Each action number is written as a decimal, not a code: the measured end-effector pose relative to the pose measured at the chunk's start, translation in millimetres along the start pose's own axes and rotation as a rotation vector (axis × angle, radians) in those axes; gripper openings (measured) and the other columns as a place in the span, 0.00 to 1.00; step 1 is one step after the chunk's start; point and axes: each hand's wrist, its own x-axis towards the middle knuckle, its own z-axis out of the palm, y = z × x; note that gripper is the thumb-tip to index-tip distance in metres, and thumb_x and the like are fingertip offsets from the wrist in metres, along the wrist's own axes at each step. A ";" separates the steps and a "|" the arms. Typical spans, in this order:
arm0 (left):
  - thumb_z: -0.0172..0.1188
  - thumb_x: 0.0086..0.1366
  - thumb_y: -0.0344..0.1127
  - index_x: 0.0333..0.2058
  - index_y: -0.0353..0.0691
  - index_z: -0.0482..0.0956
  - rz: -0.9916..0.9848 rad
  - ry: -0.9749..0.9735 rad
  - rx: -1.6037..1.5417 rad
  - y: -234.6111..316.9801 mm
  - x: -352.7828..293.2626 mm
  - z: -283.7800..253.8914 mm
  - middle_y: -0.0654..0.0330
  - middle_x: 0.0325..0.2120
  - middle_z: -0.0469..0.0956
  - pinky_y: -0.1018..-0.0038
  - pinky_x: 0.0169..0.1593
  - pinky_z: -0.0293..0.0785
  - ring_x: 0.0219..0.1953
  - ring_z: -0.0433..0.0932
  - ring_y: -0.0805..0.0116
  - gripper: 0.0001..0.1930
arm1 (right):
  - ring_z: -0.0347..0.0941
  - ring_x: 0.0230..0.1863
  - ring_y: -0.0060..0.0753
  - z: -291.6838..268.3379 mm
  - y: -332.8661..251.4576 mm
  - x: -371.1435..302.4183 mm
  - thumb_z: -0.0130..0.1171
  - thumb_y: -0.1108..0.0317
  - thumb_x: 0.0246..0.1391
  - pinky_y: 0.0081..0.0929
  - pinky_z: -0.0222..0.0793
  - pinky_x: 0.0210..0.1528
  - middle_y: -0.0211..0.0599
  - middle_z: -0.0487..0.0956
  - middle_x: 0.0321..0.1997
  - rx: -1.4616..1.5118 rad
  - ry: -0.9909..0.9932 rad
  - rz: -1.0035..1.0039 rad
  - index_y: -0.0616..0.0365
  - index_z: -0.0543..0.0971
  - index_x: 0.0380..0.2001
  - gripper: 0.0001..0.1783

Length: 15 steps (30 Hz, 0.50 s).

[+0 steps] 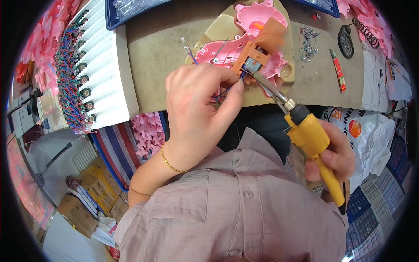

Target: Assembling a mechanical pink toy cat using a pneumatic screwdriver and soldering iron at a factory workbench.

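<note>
My left grip [196,98] pinches a blue wire [242,75] at an orange housing [263,56], in from the counter [152,65]'s front edge; my right grip [335,153] holds a yellow soldering iron [309,136]. Rightward lies a printed red packet [338,72].

Bright, fairly even light covers the desk [152,52], seemingly from above; the white foam tray [104,56] glares almost to plain white, its ridges faint; the white plastic bag [371,150] catches crumpled highlights; soft shading marks the folds of the shirt [227,209], while the area under the desk's near edge sinks into near-black; the left hand [192,94] is fairly sharp, but the upper end of the orange part [271,35] smears with blur; fisheye bending curves the desk's edges, and toward the black circular rim detail softens and stretches.
</note>
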 end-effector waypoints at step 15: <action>0.61 0.54 0.26 0.36 0.41 0.80 0.316 0.154 0.158 -11.9 -3.5 -21.6 0.60 0.33 0.80 0.69 0.47 0.66 0.36 0.76 0.63 0.09 | 0.69 0.57 0.50 -25.7 33.7 -12.3 0.65 0.55 0.52 0.44 0.61 0.61 0.59 0.65 0.60 -0.537 0.328 -0.740 0.51 0.58 0.60 0.37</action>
